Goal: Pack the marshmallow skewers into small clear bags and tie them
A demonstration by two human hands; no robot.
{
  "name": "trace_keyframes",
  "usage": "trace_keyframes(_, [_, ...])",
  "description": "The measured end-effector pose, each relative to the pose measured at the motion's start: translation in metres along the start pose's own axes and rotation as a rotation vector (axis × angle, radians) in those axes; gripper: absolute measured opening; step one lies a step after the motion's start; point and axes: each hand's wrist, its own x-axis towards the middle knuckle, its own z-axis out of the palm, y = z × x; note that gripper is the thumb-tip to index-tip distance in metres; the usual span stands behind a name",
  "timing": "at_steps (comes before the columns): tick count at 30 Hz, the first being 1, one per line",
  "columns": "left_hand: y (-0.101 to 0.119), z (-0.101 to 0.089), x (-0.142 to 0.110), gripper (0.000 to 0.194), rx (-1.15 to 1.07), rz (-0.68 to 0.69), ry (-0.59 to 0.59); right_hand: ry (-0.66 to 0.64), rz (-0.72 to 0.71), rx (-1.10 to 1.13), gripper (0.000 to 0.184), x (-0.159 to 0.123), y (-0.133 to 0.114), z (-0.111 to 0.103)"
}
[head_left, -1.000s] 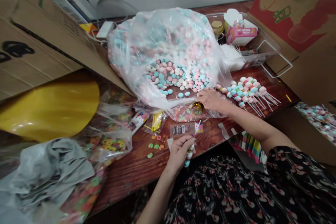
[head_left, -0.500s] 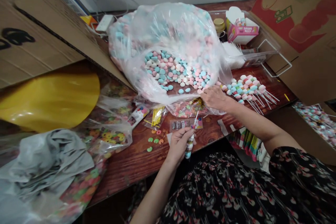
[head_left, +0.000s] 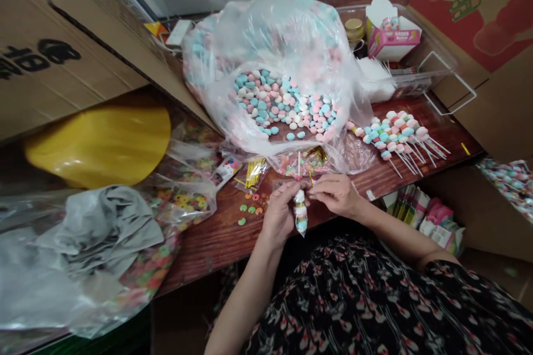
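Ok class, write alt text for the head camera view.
A person's left hand holds a stick of pastel candies while the right hand reaches it, over a wooden table. Behind, a large clear plastic bag of pink, blue and white candies lies beside more candy sticks.

Wooden table [head_left: 204,255]: big plastic bag of marshmallow candies [head_left: 275,55] at back centre, candy sticks [head_left: 393,136] lying right of it. Behind those, clear tray [head_left: 420,80] with paper box [head_left: 393,30] in it, jar [head_left: 355,30] just left of box. Bag of ring candies [head_left: 183,205] front left, loose ring candies [head_left: 250,208] just right of it, by left hand [head_left: 280,211]. Sleeved candy stick [head_left: 300,212] between that hand and right hand [head_left: 335,194], in front of big bag. Cardboard boxes [head_left: 70,50] [head_left: 478,22] flank table left and right
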Motion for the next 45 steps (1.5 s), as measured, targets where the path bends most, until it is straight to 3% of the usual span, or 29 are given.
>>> trace_keyframes(3, [-0.004,0.002,-0.001,0.022,0.025,-0.029,0.009,0.040,0.124,0.155,0.011,-0.012,-0.002,0.003])
trace_keyframes(9, [-0.025,0.001,0.000,0.027,0.169,-0.072,0.074,0.184,0.317,0.242,0.005,-0.020,-0.003,-0.020])
trace_keyframes(15, [-0.039,-0.003,0.005,0.019,0.424,0.131,-0.018,-0.013,0.317,0.234,0.022,-0.015,-0.010,-0.014])
trace_keyframes(19, [-0.040,-0.007,0.003,0.017,0.582,0.255,-0.007,-0.040,0.462,0.241,0.010,-0.016,-0.005,-0.009])
trace_keyframes(23, [-0.039,-0.008,0.001,0.016,0.645,0.318,-0.045,-0.057,0.456,0.277,0.007,-0.021,0.006,-0.008])
trace_keyframes(28, [-0.039,-0.007,0.001,0.017,0.632,0.287,-0.083,-0.027,0.387,0.330,0.012,-0.026,0.017,-0.006])
trace_keyframes(31, [-0.038,-0.007,0.000,0.016,0.621,0.261,-0.079,-0.027,0.463,0.360,0.012,-0.030,0.019,-0.004])
trace_keyframes(34, [-0.036,-0.008,-0.003,0.019,0.620,0.218,-0.078,-0.020,0.578,0.439,0.036,-0.033,0.021,0.000])
trace_keyframes(38, [-0.036,-0.008,-0.007,0.023,0.592,0.132,-0.069,-0.066,0.613,0.473,0.060,-0.033,0.024,0.001])
trace_keyframes(42, [-0.039,-0.011,-0.007,0.023,0.547,0.073,-0.022,-0.122,0.584,0.407,0.061,-0.029,0.022,-0.002])
trace_keyframes(45, [-0.041,-0.013,-0.005,0.026,0.494,0.061,-0.011,-0.084,0.542,0.309,0.059,-0.030,0.017,0.001])
